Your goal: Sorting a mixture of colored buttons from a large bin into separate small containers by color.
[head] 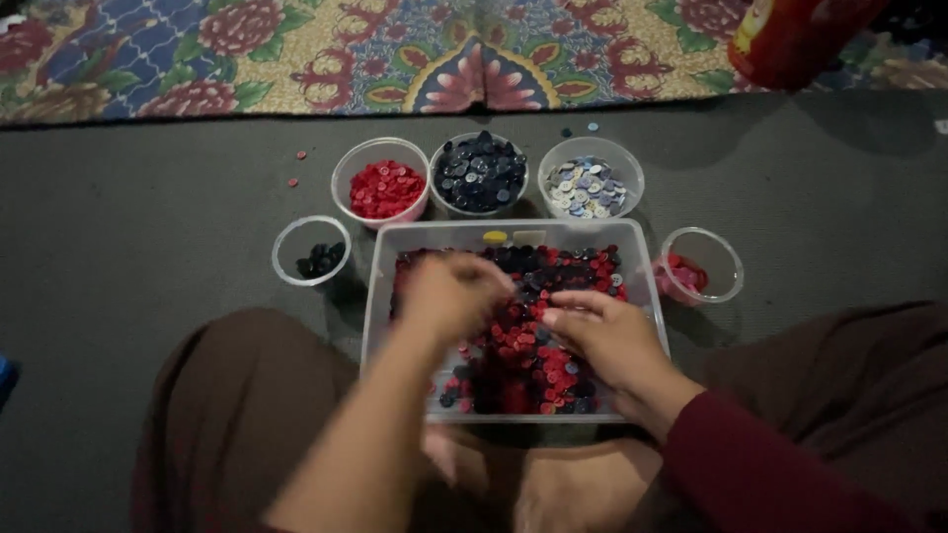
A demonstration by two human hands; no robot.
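Both hands are down in the clear rectangular tray point(380, 296), which sits on the grey floor point(148, 217) between the person's knees and is heaped with mixed buttons point(533, 365), red and dark. The left hand point(449, 296) is blurred over the pile, fingers curled loosely; whether they pinch anything cannot be told. The right hand point(607, 336) lies on the buttons with its fingers point(573, 301) drawn together and pointing left, touching the red ones (a pinch, perhaps, but what it grips is too small to see). Behind the tray stand three round clear cups: red buttons point(383, 188), dark buttons point(480, 173), pale bluish buttons point(588, 188). A smaller cup with a few black buttons point(318, 259) sits left of the tray, another with pinkish ones point(686, 274) right. A red package point(790, 39) lies on the flowered rug point(296, 49) at top right.
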